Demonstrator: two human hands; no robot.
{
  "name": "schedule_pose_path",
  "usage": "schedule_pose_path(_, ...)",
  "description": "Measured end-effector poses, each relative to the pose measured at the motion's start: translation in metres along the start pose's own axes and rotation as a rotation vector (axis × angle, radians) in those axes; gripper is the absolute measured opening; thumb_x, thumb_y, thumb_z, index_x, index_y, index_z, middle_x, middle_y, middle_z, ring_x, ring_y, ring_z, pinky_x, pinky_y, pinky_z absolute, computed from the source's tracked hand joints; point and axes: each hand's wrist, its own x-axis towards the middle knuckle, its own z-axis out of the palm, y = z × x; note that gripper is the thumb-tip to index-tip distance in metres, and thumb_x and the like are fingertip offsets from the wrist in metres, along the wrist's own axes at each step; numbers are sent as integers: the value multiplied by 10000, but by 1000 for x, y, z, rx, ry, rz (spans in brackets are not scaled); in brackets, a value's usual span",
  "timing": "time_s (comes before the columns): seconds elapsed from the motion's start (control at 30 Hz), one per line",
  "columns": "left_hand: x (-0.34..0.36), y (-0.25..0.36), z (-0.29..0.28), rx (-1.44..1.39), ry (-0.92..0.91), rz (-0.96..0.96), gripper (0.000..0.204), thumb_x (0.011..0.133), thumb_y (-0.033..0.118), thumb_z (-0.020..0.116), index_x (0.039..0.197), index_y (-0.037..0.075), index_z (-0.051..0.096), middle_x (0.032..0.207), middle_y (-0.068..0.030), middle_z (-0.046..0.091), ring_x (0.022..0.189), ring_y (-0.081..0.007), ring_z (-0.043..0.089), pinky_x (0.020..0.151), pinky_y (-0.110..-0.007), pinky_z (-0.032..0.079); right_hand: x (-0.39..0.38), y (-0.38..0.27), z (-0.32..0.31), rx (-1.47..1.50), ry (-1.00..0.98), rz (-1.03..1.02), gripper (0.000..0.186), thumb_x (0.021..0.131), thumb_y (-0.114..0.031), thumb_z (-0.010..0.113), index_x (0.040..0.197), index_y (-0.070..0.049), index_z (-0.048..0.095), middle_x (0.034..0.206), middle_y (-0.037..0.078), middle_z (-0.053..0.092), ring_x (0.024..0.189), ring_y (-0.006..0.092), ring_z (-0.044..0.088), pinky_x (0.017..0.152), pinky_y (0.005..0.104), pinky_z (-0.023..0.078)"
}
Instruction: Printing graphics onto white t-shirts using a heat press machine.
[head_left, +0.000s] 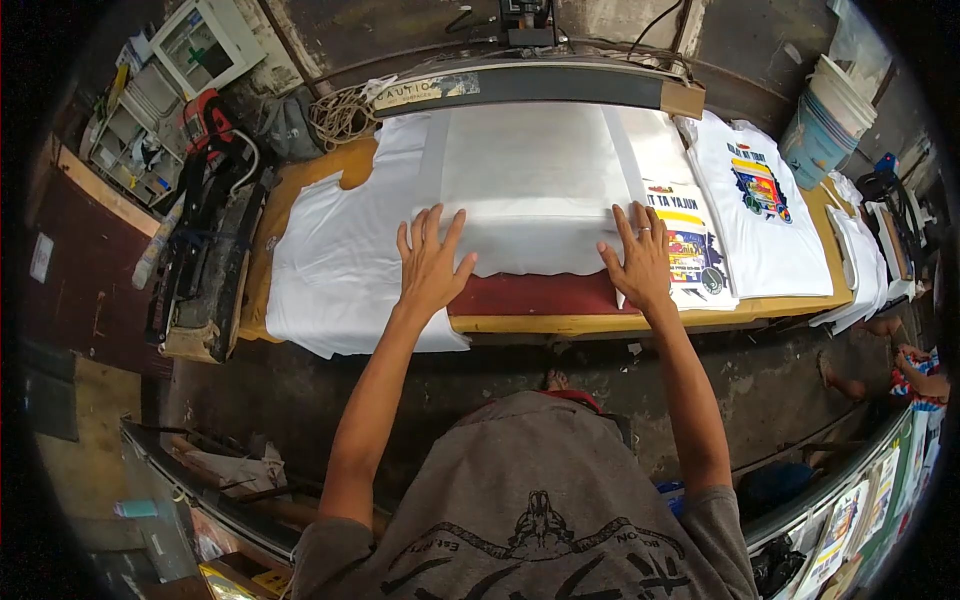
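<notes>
A pale, silvery-white sheet [530, 165] lies flat over the middle of the work table. My left hand [432, 262] rests near its front left corner, fingers spread, beside a plain white T-shirt [330, 260]. At the front right corner, my right hand [638, 258] lies with fingers apart, a ring on one of them. Just beyond that hand is a stack of printed sheets [700, 265] in yellow, blue and red, partly behind my fingers. Neither hand holds anything. The sheet's front edge hangs over a dark red pad [540, 295].
A long dark bar [530, 85] with a warning label runs along the back. Rope [345, 118] is coiled at the back left, near a black press-like machine [210, 240]. White shirts with a colourful print [765, 190] lie at right, by stacked buckets [828, 120]. Another person's hand [915, 375] shows far right.
</notes>
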Motion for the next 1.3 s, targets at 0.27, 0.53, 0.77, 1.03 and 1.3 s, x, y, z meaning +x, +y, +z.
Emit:
schedule_pose_path(0.27, -3, -1, 0, 27, -36, -34, 636, 808, 322, 612, 1371, 111, 405, 1356, -198, 338, 1270, -364, 295, 1034, -588, 192, -1, -1, -1, -1, -22, -11, 556, 881, -437, 514, 1352, -146, 459, 1367, 262, 380, 1279, 430, 321, 1072, 512, 237)
schedule_pose_path(0.53, -4, -1, -4, -3, -42, -20, 627, 805, 306, 617, 1364, 105, 415, 1362, -198, 340, 1278, -363, 292, 1032, -575, 206, -4, -3, -3, 7, -48, -2, 562, 879, -436, 518, 1364, -164, 444, 1389, 255, 359, 1290, 430, 311, 1077, 524, 228)
schedule_pose_path(0.77, -1, 0, -5, -13, -41, -20, 618, 808, 289, 623, 1362, 106, 418, 1364, -200, 340, 1278, -361, 296, 1035, -566, 207, -3, -2, -4, -9, -69, 17, 571, 874, -439, 524, 1376, -185, 428, 1404, 234, 350, 1302, 412, 306, 1085, 534, 215)
schedule_pose_path(1.03, -7, -1, -16, -107, 55, -59, 621, 831, 261, 620, 1370, 56, 387, 1370, -195, 338, 1265, -368, 307, 1043, -543, 202, 1, 11, -10, 104, 16, 1, 543, 886, -403, 524, 1359, -146, 453, 1371, 225, 379, 1259, 406, 336, 1047, 517, 268)
schedule_pose_path(1.3, -157, 5, -17, -103, -103, -371, 460, 800, 130, 626, 1238, 38, 522, 1278, -205, 437, 1157, -397, 406, 984, -523, 300, 22, 141, -4, 112, 176, 216, 430, 894, -216, 543, 1294, -63, 502, 1246, 180, 480, 1158, 375, 409, 991, 466, 346)
